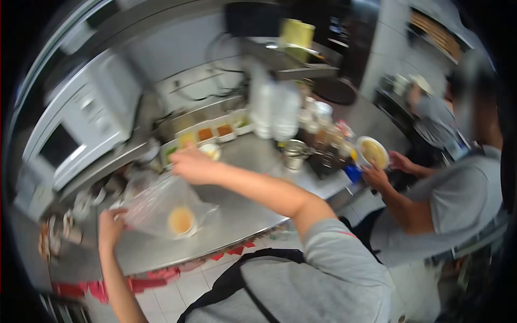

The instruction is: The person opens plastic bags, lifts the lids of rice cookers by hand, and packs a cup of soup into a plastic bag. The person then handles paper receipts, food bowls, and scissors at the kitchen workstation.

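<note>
A clear plastic bag [153, 207] spreads over the steel counter, with a round container of tan food or liquid [181, 220] inside or under it; which of the two is hard to see. My left hand [111, 225] is closed on the bag's left edge. At its upper edge, my right hand [196, 164] is closed and appears to pinch the plastic, though motion blurs the fingers. Just beyond the right hand are a small white cup [211, 151] and a row of condiment tubs [205, 134] with green, yellow and reddish contents.
A white microwave [81, 126] stands at the left. Stacked clear containers [276, 110], a metal pot [295, 154] and several bottles [328, 137] occupy the counter to the right. A co-worker [452, 199] holds a white bowl [371, 152]; another person [439, 116] works behind.
</note>
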Available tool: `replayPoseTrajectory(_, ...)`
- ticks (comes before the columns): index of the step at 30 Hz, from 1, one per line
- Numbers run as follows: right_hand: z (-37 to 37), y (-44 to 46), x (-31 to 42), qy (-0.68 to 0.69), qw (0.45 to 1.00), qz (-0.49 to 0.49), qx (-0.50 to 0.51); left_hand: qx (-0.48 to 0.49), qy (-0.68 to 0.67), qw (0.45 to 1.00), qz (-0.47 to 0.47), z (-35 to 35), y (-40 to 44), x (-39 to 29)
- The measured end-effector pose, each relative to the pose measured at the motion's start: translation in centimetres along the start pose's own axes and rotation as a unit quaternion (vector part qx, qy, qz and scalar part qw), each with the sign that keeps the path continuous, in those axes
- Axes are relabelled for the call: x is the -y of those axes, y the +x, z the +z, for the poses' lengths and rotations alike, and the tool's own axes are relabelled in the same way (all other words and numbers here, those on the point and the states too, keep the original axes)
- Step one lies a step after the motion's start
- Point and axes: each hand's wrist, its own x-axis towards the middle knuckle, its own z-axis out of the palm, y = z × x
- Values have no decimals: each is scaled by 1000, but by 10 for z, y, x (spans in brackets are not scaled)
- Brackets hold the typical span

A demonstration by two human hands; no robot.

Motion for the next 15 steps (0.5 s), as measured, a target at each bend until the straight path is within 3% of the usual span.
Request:
replayPoseTrajectory(2,5,-1,0,-30,999,37,-8,11,-73,997,-21,0,5,1)
replayPoseTrajectory(3,-1,-4,-4,-50,996,70,10,-6,-132,988,-81,2,8,-3)
replayPoseTrajectory(5,-1,9,-1,-68,992,99,48,-7,-161,984,-71,1,14,8)
replayPoseTrajectory(6,0,12,-1,-76,993,94,11,-5,-165,983,-81,0,19,12)
replayPoseTrajectory(9,-2,15,2,-40,994,101,26,-1,-170,980,-103,-3,24,28)
replayPoseTrajectory(12,1,9,5,113,975,120,-153,8,-150,982,-118,-10,22,22)
replayPoseTrajectory(15,-16,-9,-2,250,928,177,-210,-167,22,984,51,-15,10,19)
